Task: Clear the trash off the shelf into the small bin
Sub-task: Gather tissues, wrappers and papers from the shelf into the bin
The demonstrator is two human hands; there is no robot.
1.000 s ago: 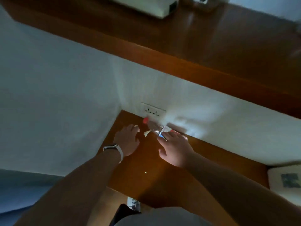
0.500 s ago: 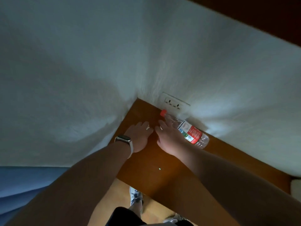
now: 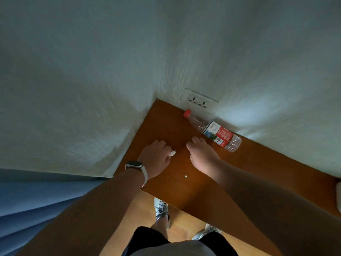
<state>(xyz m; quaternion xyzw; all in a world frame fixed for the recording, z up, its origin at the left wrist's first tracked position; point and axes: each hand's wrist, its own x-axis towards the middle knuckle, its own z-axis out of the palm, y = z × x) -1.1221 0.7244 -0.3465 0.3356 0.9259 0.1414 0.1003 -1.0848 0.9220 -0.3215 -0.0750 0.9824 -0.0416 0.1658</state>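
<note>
Dim, bluish picture; a bright patch lights the wall (image 3: 262, 111) (right of the corner), edges bowed by wide-angle distortion.

A clear plastic bottle (image 3: 215, 133) with a red cap (image 3: 187, 113) and a red-and-white label lies on its side on the brown wooden shelf (image 3: 184, 189), along the back wall, cap pointing toward the corner. A small crumpled scrap of white paper (image 3: 172, 153) sticks out from the left hand's (image 3: 155, 157) curled fingers, well apart from the bottle.
</note>
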